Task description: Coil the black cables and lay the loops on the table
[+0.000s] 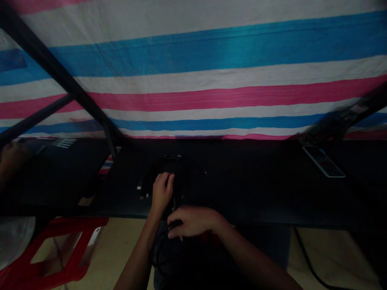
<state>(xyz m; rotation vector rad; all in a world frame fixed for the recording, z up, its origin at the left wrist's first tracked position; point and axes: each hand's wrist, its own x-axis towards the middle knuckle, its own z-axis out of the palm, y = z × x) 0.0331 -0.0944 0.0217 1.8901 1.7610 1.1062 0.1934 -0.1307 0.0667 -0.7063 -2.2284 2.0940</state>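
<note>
Black cables lie in a loose coil on the dark tabletop, with several small plugs poking out, including a pale plug at the left. My left hand is over the near part of the coil, fingers curled and closed on a cable. Closer to me, at the table's front edge, my right hand has its thumb and fingers closed around black cable. Loops of that cable hang below it over my lap. Dim light hides where the strands run between the two hands.
A phone lies at the right of the table. Slanting black metal bars rise at the left, in front of a striped sheet. Another person's hand is at the neighbouring table. A red stool stands lower left.
</note>
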